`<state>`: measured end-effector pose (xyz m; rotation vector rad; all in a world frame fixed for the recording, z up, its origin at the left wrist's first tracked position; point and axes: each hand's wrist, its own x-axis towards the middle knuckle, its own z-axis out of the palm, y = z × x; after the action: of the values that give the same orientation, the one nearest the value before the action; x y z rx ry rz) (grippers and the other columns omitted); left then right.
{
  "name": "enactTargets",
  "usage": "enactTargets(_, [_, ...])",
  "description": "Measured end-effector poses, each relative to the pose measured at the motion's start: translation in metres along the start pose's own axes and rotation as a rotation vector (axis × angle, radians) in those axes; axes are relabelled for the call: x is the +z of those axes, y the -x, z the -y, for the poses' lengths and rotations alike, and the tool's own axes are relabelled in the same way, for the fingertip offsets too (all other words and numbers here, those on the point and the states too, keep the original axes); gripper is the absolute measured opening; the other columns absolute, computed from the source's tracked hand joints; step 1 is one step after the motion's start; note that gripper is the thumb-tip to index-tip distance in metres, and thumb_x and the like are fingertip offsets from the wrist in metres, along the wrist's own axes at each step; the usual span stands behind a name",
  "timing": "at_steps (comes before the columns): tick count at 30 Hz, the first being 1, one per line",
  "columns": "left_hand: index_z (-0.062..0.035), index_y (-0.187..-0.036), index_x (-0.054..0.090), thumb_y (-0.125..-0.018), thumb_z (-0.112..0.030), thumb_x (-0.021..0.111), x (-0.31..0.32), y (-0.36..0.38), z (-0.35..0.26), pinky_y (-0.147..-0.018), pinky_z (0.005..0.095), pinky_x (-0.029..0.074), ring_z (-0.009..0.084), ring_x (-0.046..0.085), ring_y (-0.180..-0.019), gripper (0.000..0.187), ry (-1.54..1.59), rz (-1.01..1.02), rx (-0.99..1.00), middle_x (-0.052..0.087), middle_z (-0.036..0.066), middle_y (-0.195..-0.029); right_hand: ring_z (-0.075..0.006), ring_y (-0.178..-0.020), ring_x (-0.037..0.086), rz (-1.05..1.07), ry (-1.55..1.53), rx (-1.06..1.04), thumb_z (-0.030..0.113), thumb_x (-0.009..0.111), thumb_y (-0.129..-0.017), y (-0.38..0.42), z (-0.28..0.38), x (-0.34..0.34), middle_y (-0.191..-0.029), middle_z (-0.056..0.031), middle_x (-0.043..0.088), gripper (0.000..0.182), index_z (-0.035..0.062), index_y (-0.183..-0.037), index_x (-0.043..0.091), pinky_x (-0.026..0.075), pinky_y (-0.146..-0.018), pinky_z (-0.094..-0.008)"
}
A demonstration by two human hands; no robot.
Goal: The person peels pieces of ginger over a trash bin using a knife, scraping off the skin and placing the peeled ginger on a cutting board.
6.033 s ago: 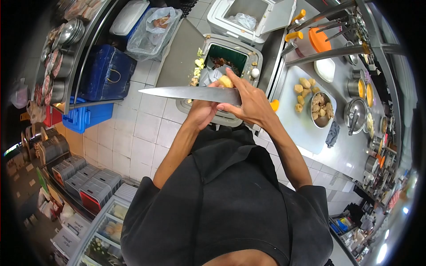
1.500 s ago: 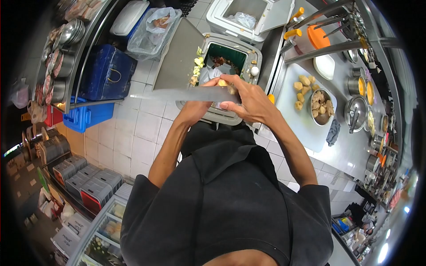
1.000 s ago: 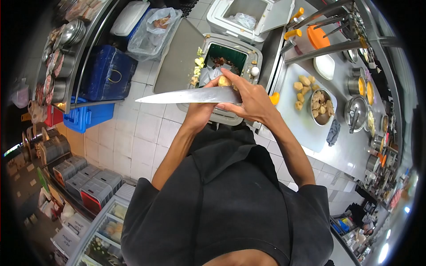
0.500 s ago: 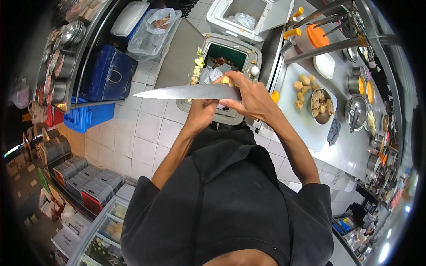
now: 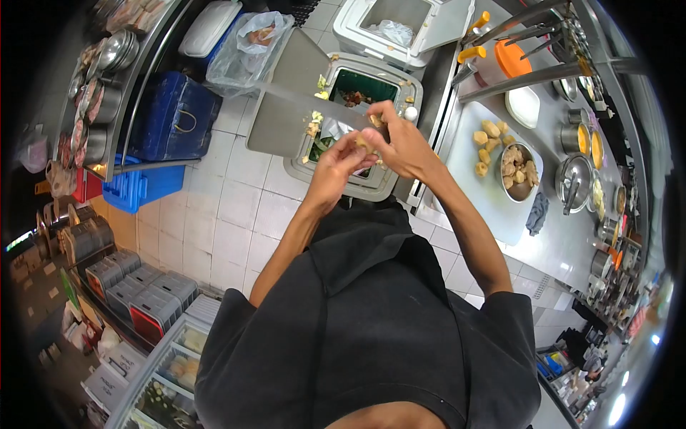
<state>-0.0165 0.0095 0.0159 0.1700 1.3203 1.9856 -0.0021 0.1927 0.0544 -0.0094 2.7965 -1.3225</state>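
Observation:
My left hand (image 5: pixel 332 175) pinches a small peeled piece of ginger (image 5: pixel 364 146) at its fingertips. In my right hand (image 5: pixel 406 151) is a large knife (image 5: pixel 314 105), its motion-blurred blade pointing up and to the left, above the left fingers. The right thumb reaches the ginger; part of the piece is hidden by fingers. Both hands are over an open waste bin (image 5: pixel 416 89) with scraps inside. Pale trimmings (image 5: pixel 314 123) lie along its hinge side.
At right, a white cutting board (image 5: pixel 489 214) carries several peeled ginger pieces (image 5: pixel 484 155) and a metal bowl (image 5: pixel 525 191) of ginger. A grey cloth (image 5: pixel 537 213) lies at its edge. Beyond the bin stands another open bin (image 5: pixel 350 36). Blue containers (image 5: pixel 171 118) stand at left.
The knife has swung from nearly level to tilted, its tip rising away from me. My left hand has turned, fingertips now up around the ginger, and the right hand has rotated with the knife.

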Motion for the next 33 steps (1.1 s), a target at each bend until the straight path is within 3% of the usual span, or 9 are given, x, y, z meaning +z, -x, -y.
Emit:
enactTargets(2, [-0.0018,-0.132,0.049,-0.098,-0.010,0.056,-0.006,0.001,0.000,-0.094,0.0317,0.052,0.0178,0.066,-0.099,0.036,0.347,-0.027,-0.033,0.063,0.015,-0.116,-0.0464,-0.092,0.064,-0.029,-0.071,0.027,0.055,0.060,-0.090,-0.003,0.003,-0.003,-0.098,-0.0294,0.065,0.068,0.0025,-0.129,0.041,0.050,-0.079,-0.0489])
enactTargets(5, [-0.0011,-0.138,0.043,-0.098,-0.011,0.055,-0.013,0.000,-0.003,-0.094,0.0318,0.052,0.0184,0.066,-0.100,0.043,0.378,-0.016,-0.060,0.063,0.018,-0.119,-0.0474,-0.102,0.062,-0.136,0.018,0.272,0.056,0.061,-0.090,-0.006,0.014,-0.008,-0.104,-0.0328,0.063,0.078,0.0008,-0.138,0.034,0.048,-0.088,-0.0481])
enactTargets(11, [-0.0033,-0.128,0.055,-0.097,-0.017,0.057,-0.021,-0.001,0.009,-0.094,0.0294,0.050,0.0168,0.063,-0.105,0.034,0.606,-0.010,-0.100,0.064,0.009,-0.118,-0.0443,-0.090,0.066,-0.018,0.073,0.096,0.056,0.068,-0.083,0.022,0.029,-0.008,-0.112,-0.0292,0.063,0.081,0.0054,-0.139,0.038,0.053,-0.079,-0.0459])
enactTargets(17, [-0.0044,-0.125,0.057,-0.098,-0.032,0.055,-0.019,0.004,0.020,-0.094,0.0298,0.050,0.0156,0.062,-0.106,0.038,0.852,0.065,-0.201,0.064,0.004,-0.117,-0.0405,-0.080,0.066,-0.130,0.201,-0.087,0.065,0.067,-0.078,0.039,0.028,0.014,-0.109,-0.0208,0.062,0.089,0.0111,-0.144,0.042,0.054,-0.071,-0.0464])
enactTargets(19, [-0.0059,-0.119,0.062,-0.098,-0.027,0.057,-0.015,0.005,0.022,-0.081,0.0246,0.051,0.0083,0.063,-0.093,0.030,0.927,0.043,-0.219,0.068,-0.001,-0.106,-0.0395,-0.077,0.066,-0.091,0.246,-0.041,0.067,0.065,-0.078,0.039,0.029,0.013,-0.103,-0.0197,0.061,0.089,0.0107,-0.143,0.044,0.054,-0.067,-0.0458])
enactTargets(22, [-0.0075,-0.115,0.063,-0.099,-0.025,0.056,-0.006,0.003,0.020,-0.076,0.0222,0.051,0.0060,0.062,-0.088,0.026,0.846,-0.120,-0.242,0.068,-0.004,-0.101,-0.0362,-0.084,0.064,-0.007,0.269,0.033,0.055,0.072,-0.080,0.040,0.034,0.006,-0.104,-0.0164,0.061,0.083,0.0143,-0.145,0.042,0.052,-0.072,-0.0433])
enactTargets(28, [-0.0079,-0.109,0.064,-0.099,-0.023,0.056,0.000,0.004,0.014,-0.078,0.0222,0.052,0.0062,0.063,-0.087,0.020,0.811,-0.116,-0.209,0.069,-0.003,-0.097,-0.0393,-0.075,0.065,-0.080,0.184,-0.064,0.064,0.066,-0.079,0.039,0.023,0.009,-0.098,-0.0198,0.060,0.084,0.0106,-0.142,0.048,0.052,-0.067,-0.0449])
enactTargets(32, [-0.0069,-0.109,0.064,-0.099,-0.022,0.056,-0.004,0.001,0.014,-0.085,0.0253,0.051,0.0087,0.063,-0.089,0.020,0.815,-0.094,-0.214,0.069,0.000,-0.097,-0.0415,-0.076,0.064,-0.088,0.129,-0.154,0.059,0.065,-0.083,0.038,0.015,0.007,-0.098,-0.0217,0.061,0.080,0.0107,-0.143,0.043,0.052,-0.071,-0.0460])
enactTargets(33, [-0.0063,-0.110,0.064,-0.099,-0.022,0.056,-0.006,-0.002,0.016,-0.087,0.0274,0.051,0.0105,0.063,-0.091,0.020,0.787,-0.084,-0.180,0.069,0.002,-0.098,-0.0423,-0.078,0.065,-0.076,0.055,-0.049,0.055,0.065,-0.085,0.037,0.016,0.002,-0.099,-0.0235,0.062,0.078,0.0090,-0.143,0.039,0.051,-0.073,-0.0464])
